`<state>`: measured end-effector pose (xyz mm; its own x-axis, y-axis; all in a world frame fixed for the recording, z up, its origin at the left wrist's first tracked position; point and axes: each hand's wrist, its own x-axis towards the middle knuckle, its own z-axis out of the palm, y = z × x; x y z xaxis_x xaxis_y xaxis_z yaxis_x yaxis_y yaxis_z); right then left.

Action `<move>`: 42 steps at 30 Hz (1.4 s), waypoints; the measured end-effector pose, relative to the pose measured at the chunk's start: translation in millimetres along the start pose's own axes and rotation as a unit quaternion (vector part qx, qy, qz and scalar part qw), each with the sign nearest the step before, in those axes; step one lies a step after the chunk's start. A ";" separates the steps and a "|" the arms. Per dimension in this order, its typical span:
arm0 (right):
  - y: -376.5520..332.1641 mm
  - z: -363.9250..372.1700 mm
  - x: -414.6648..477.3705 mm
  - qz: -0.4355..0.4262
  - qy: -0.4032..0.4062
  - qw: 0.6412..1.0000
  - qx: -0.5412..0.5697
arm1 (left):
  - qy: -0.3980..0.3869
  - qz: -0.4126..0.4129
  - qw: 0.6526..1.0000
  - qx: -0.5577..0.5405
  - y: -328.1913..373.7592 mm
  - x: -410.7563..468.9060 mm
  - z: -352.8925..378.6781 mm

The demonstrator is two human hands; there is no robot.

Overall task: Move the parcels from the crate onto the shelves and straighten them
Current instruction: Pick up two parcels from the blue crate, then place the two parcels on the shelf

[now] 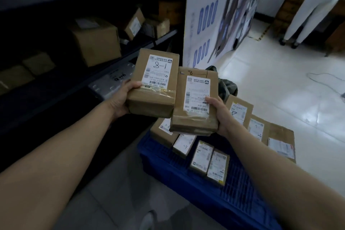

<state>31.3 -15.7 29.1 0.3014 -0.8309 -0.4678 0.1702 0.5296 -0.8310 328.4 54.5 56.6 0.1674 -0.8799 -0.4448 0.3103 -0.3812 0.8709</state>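
My left hand (124, 97) grips a brown parcel (154, 84) with a white label marked "8-1", held up in front of the dark shelves (56, 84). My right hand (219, 115) grips a second brown parcel (195, 101), also marked "8-1", its left edge tucked under the first one. Both are held above a blue crate (186, 179) on the floor. Several more labelled parcels (209, 164) lie in the crate.
Cardboard boxes (97, 41) stand on the middle shelf at the left. A white panel (205, 15) with blue marks closes the shelf's right end. A person in white trousers (313, 9) stands at the far right. A cable (321, 80) lies on the pale floor.
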 end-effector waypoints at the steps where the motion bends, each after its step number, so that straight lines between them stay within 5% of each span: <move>1: -12.9 8.5 -3.3 -0.011 -0.019 1.000 -0.020 | 0.017 0.016 1.000 -0.015 6.4 -16.4 -2.7; 10: -52.0 120.9 -58.6 -0.019 -0.239 0.960 -0.143 | 0.228 0.117 0.958 -0.128 4.9 -198.3 -37.1; 17: 18.6 250.1 -148.5 0.039 -0.414 0.882 -0.223 | 0.410 0.196 0.873 -0.179 -66.1 -392.9 -95.5; 26: 170.9 399.9 -357.4 0.074 -0.628 0.709 -0.312 | 0.619 0.270 0.687 -0.266 -209.5 -655.7 -119.2; 30: 265.3 437.8 -478.7 0.095 -0.717 0.599 -0.343 | 0.696 0.236 0.612 -0.292 -294.0 -776.3 -96.9; 36: 405.4 437.0 -646.8 0.165 -0.788 0.455 -0.380 | 0.772 0.202 0.497 -0.340 -413.4 -915.3 -27.3; 42: 499.8 414.5 -768.7 0.201 -0.817 0.321 -0.433 | 0.826 0.186 0.335 -0.414 -491.1 -973.0 42.6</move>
<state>273.5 958.4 98.1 0.3461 0.8507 -0.3956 -0.3034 -0.2975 -0.9052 -26.8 1085.7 70.5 0.4159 0.7945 -0.4425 0.0188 0.4790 0.8776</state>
